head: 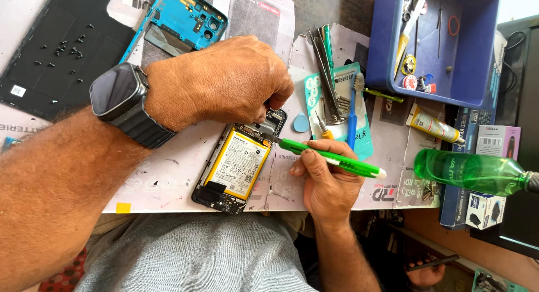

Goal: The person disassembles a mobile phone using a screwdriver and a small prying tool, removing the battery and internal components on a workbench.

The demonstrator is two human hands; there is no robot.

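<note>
An opened smartphone (236, 168) with a yellow-labelled battery lies on the bench in front of me. My left hand (224, 81) rests over its top end, fingers curled down on the upper part near the camera. A dark smartwatch (120, 98) sits on that wrist. My right hand (325, 177) grips a green-handled tool (337, 160) like a pen. Its metal tip touches the phone's upper right edge, just under my left fingers. What the left fingertips press on is hidden.
A blue phone frame (188, 19) lies at the back, beside a black panel (56, 50) with several tiny screws. Tweezers, a blue toothbrush (353, 109), a glue tube (435, 125), a green bottle (477, 171) and a blue tray (387, 50) crowd the right side.
</note>
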